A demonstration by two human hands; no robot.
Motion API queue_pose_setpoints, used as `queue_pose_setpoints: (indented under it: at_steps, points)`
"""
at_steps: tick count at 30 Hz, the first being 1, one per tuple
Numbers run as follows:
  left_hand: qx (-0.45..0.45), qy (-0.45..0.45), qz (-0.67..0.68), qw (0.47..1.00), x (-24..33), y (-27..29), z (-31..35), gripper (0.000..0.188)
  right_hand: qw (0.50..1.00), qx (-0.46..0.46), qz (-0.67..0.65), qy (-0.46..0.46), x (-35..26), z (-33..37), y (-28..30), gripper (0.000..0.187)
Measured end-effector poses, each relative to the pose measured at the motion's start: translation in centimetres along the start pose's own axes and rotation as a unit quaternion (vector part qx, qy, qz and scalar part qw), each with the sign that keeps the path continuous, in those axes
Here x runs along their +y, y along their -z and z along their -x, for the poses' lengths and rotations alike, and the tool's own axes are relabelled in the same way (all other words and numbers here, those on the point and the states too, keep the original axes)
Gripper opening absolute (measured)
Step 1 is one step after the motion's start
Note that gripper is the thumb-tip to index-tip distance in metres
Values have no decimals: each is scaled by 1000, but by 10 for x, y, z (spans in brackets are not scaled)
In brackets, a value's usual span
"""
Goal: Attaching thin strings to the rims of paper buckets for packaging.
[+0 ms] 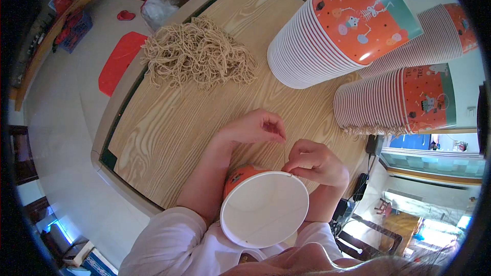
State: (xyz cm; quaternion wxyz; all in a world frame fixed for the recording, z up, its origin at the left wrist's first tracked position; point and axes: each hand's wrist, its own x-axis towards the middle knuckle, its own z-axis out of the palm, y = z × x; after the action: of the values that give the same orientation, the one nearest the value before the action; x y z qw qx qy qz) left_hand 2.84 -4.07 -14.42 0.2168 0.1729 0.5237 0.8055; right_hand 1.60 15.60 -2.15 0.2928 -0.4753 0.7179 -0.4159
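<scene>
A paper bucket (265, 209), white inside and orange outside, rests against my chest between my forearms, its mouth toward me. My right hand (318, 164) is closed in a pinch at the bucket's far rim, on what looks like the end of a thin tan cord. Just beyond the rim, my left hand (258, 127) has its fingers curled and pinched. A faint strand seems to run from its fingertips down to the right hand. Farther off on the table lies a loose heap of tan cords (199, 53).
Nested stacks of orange and green printed buckets stand at the right: a tall stack (337, 33), a lower stack (394, 99) with cord ends along its near side, and another stack (419, 41) behind. The wooden table (153, 138) has a raised edge. A red stool (121, 64) stands beyond.
</scene>
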Motion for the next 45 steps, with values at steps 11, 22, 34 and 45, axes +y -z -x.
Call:
queue_pose_setpoints:
  at_steps: [11, 22, 34, 45]
  points:
    - [-27, 19, -22, 999, 6, -1, 0, 16, 987, 115, 115, 17, -31, 0, -13, 23]
    - [84, -52, 96, 990, 22, 18, 19, 19, 933, 239, 260, -71, -59, 5, -49, 20]
    - [81, -174, 154, 969, 117, -16, 138, 29, 889, 313, 268, -201, -100, 40, -97, 16]
    - [278, -75, -45, 957, 155, -89, 225, 18, 936, 205, 105, -266, -172, 47, -172, 13]
